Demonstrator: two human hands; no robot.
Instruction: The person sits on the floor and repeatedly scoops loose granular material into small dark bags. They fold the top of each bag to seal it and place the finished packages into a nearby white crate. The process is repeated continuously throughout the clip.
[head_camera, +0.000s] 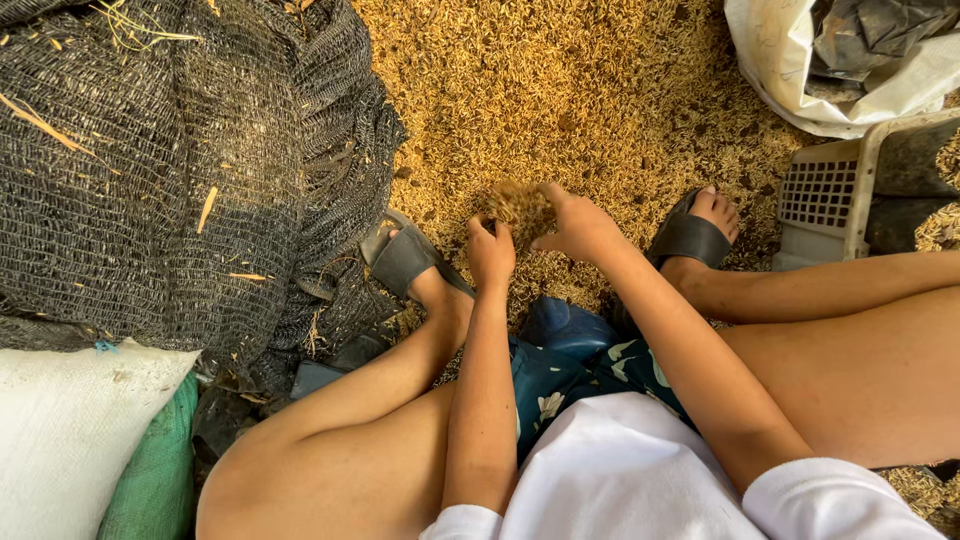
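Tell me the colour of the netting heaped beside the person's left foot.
Dark grey to black: the mesh netting is flecked with bits of yellow straw. It shows best in the head view.

Seen from above, the left hand (491, 252) and right hand (578, 227) cup a clump of grain husks (520, 205) between them, over a golden grain heap (580, 100) on the ground. Black netting (170, 160) lies bunched at the left, a pale plastic basket (835, 195) at the right, sandalled feet either side
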